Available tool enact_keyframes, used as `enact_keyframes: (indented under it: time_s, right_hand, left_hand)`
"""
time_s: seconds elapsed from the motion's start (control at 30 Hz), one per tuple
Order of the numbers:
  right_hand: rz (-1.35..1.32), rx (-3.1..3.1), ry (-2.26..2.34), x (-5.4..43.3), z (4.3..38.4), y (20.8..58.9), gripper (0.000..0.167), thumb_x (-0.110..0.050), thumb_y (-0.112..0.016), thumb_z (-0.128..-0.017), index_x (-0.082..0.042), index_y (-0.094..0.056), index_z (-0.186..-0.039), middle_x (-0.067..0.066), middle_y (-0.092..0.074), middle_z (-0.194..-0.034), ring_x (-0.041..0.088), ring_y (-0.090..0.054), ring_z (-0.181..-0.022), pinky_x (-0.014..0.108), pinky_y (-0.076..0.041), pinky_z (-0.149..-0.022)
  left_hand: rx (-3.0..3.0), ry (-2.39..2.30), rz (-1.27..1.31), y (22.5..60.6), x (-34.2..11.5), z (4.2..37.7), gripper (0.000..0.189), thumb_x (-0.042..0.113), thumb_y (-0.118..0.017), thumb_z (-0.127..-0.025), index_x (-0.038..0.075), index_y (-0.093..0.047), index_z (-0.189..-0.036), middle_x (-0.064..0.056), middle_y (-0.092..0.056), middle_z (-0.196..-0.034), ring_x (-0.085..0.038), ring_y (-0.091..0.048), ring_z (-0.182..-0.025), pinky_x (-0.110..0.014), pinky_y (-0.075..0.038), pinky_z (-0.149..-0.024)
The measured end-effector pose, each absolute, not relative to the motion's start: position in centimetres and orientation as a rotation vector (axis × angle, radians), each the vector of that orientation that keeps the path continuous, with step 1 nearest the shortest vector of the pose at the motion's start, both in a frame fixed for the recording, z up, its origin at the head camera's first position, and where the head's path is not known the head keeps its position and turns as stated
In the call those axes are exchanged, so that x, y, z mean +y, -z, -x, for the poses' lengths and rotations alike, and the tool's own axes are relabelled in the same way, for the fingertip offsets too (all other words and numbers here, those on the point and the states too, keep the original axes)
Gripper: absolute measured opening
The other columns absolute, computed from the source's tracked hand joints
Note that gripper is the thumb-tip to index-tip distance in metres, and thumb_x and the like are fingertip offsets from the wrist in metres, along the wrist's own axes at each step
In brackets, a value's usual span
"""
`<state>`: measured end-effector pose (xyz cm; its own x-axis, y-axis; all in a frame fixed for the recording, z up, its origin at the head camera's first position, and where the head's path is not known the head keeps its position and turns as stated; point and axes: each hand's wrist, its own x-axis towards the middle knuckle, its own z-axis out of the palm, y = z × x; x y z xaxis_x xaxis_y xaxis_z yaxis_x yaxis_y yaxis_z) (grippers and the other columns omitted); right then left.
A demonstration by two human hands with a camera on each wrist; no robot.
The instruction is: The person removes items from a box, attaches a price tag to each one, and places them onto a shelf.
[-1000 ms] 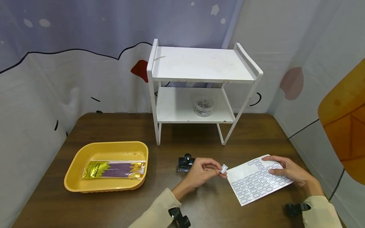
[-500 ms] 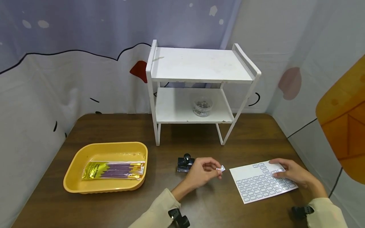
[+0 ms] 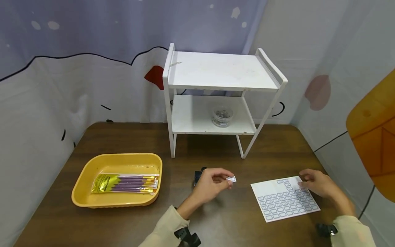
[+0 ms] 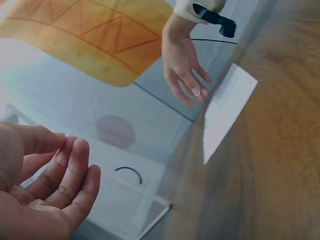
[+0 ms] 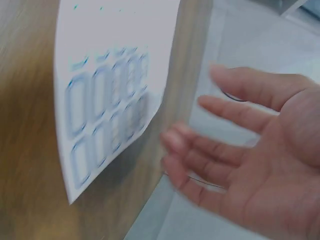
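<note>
In the head view my left hand (image 3: 211, 185) pinches a small white label sticker (image 3: 231, 179) with a blue border, between thumb and fingertips above the table. The left wrist view shows those fingertips (image 4: 67, 142) pressed together, with the sticker mostly hidden. A white sheet of blue-bordered label stickers (image 3: 284, 199) lies on the table to the right; its upper left part has no labels. My right hand (image 3: 319, 185) is at the sheet's upper right corner. In the right wrist view its relaxed fingers (image 5: 215, 150) hold nothing and stand apart from the sheet.
A black object with a round knob (image 3: 197, 176) is partly hidden behind my left hand. At left, a yellow tray (image 3: 117, 202) holds a packet of purple-handled brushes (image 3: 132, 183). Behind stands a white two-tier shelf (image 3: 222, 70) with a clear round tub (image 3: 222, 116) on its lower tier.
My left hand has moved left, away from the sheet, with the sticker, covering more of the black object. The right hand has let go of the sheet, which now lies flat on the table.
</note>
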<state>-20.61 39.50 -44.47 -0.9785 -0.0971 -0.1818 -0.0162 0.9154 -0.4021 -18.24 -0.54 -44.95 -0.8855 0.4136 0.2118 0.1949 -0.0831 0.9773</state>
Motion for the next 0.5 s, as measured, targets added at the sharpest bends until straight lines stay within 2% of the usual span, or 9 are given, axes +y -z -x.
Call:
enact_keyframes:
  time_s: [0.1, 0.3, 0.43, 0.5]
  right_hand:
    - [0.245, 2.938, 0.731, 37.4, 20.8, 44.3, 0.040, -0.004, -0.070, -0.087, 0.010, -0.059, -0.123, 0.030, -0.067, -0.108, 0.036, -0.067, -0.093, 0.044, -0.057, -0.075]
    - [0.594, 2.817, 1.188, 31.4, 22.1, 44.8, 0.055, -0.002, -0.069, -0.091, 0.004, -0.047, -0.141, 0.027, -0.068, -0.109, 0.016, -0.070, -0.095, 0.020, -0.056, -0.076]
    - [0.781, 2.633, 1.414, 26.7, 22.6, 45.5, 0.054, 0.000, -0.066, -0.093, 0.006, -0.046, -0.142, 0.031, -0.067, -0.110, 0.010, -0.069, -0.100, 0.019, -0.056, -0.083]
    - [0.844, 2.591, 1.430, 24.5, 22.6, 45.7, 0.051, -0.001, -0.065, -0.094, 0.004, -0.048, -0.142, 0.030, -0.067, -0.113, 0.016, -0.069, -0.103, 0.022, -0.056, -0.086]
  left_hand:
    - [2.001, -2.130, -0.675, 44.4, -1.5, 18.2, 0.019, -0.007, -0.067, -0.086, -0.011, -0.070, -0.104, -0.033, -0.069, -0.092, 0.000, -0.065, -0.070, -0.019, -0.056, -0.068]
    - [2.055, -2.208, -0.673, 43.4, -4.0, 18.4, 0.016, -0.005, -0.068, -0.088, -0.013, -0.071, -0.102, -0.033, -0.070, -0.094, -0.002, -0.066, -0.071, -0.022, -0.058, -0.070]
    - [2.149, -2.201, -0.610, 42.8, -5.7, 18.6, 0.017, -0.002, -0.069, -0.089, -0.008, -0.073, -0.103, -0.028, -0.072, -0.098, -0.004, -0.067, -0.076, -0.021, -0.057, -0.074]
    - [2.182, -2.202, -0.583, 42.6, -6.5, 18.6, 0.017, -0.001, -0.069, -0.089, -0.007, -0.073, -0.104, -0.027, -0.072, -0.100, -0.005, -0.067, -0.078, -0.021, -0.058, -0.076]
